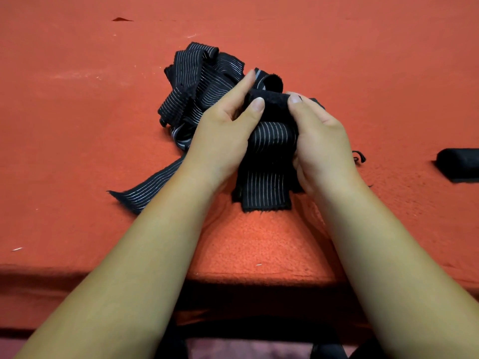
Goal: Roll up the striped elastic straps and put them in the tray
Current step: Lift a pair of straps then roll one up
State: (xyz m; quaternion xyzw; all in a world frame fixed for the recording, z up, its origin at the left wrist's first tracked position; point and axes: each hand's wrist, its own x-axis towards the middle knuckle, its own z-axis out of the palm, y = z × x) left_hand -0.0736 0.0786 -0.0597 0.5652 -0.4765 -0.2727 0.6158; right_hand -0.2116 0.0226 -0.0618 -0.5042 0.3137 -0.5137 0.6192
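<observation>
A black elastic strap with thin white stripes [269, 146] is held between both hands above the orange felt surface [77, 125]. My left hand [223, 136] pinches its left side, thumb on the black top edge. My right hand [321, 141] grips its right side with the thumb on top. The strap's loose end [267, 193] hangs down onto the felt. Behind the hands lies a tangled pile of the same striped straps [197, 84], with one tail [147, 187] running out to the left. No tray is in view.
A dark rolled bundle [458, 164] lies at the right edge of the frame. A small black thread scrap [359, 156] sits beside my right hand. The table's front edge [259, 277] runs just below my forearms.
</observation>
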